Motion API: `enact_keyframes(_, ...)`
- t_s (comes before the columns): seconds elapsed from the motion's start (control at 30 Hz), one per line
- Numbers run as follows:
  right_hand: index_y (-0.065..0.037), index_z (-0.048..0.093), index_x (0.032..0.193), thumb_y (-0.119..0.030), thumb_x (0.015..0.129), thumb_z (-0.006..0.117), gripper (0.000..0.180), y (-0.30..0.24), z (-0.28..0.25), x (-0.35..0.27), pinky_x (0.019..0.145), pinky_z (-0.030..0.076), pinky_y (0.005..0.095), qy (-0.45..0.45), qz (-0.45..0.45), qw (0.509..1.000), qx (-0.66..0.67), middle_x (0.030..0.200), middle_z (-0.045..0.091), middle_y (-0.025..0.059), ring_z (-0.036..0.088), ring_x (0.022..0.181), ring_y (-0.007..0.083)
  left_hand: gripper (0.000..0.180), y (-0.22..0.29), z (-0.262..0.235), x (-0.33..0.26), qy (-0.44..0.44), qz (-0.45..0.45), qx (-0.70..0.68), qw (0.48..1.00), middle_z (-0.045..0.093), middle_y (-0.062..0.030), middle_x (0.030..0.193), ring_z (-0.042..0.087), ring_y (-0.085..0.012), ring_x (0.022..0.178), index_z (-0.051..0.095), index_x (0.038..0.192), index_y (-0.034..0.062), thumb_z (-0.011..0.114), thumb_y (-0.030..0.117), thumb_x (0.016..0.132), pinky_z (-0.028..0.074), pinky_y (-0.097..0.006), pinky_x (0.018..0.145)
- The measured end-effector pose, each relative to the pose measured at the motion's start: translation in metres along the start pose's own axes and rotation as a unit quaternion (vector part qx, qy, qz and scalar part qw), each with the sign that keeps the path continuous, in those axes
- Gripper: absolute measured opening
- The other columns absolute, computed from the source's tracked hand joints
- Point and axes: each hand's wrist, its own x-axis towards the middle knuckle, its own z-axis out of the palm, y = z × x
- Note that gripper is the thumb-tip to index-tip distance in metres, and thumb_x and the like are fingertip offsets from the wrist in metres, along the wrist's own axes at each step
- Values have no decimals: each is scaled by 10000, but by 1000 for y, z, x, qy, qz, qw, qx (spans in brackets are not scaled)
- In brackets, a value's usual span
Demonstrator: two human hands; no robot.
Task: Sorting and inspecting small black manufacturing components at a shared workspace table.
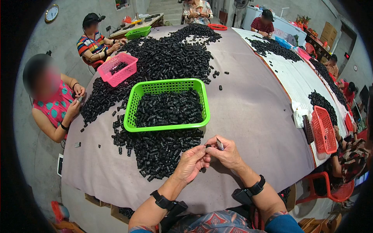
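Observation:
My two hands meet above the table just in front of the green basket's near side. My left hand [190,164] is closed, its fingertips pinching a small black cylindrical part [208,146]. My right hand [226,152] touches that same part with its fingertips. A short flat silver-grey piece, blade-like [220,145], sticks up between the right thumb and fingers; its lower end is hidden. Another small black part [203,169] shows just under the hands; whether it is held or lies on the cloth, I cannot tell. Left of my hands spreads a pile of similar black parts [159,153].
A green basket [168,127] full of black parts stands on the pile. Farther off are a pink basket [123,75] and another green basket [138,33]. A red basket [324,130] stands on the white-covered table at right. Several people sit working around both tables.

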Motion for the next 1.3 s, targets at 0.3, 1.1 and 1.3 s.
enact_keyframes(0.3,-4,612,851,-98,868,610,96,3,-3,0,648,456,219,24,-39,995,-93,769,613,3,548,714,63,177,0,1,0,1,-16,6,1000,608,-35,841,579,-108,738,582,1022,30,529,173,933,501,-246,618)
enact_keyframes(1.1,-9,617,831,-100,839,641,95,9,2,0,558,431,237,62,-59,989,-119,718,589,17,515,647,62,150,-3,2,0,32,34,12,999,615,-65,856,606,-121,733,572,1012,7,539,120,918,554,-252,585)
enact_keyframes(1.3,1,616,824,-103,854,631,109,8,-1,0,565,439,225,67,-26,993,-93,706,596,7,530,648,60,157,1,8,-2,49,5,39,998,625,-70,851,610,-126,718,578,1020,1,559,105,903,549,-253,582)
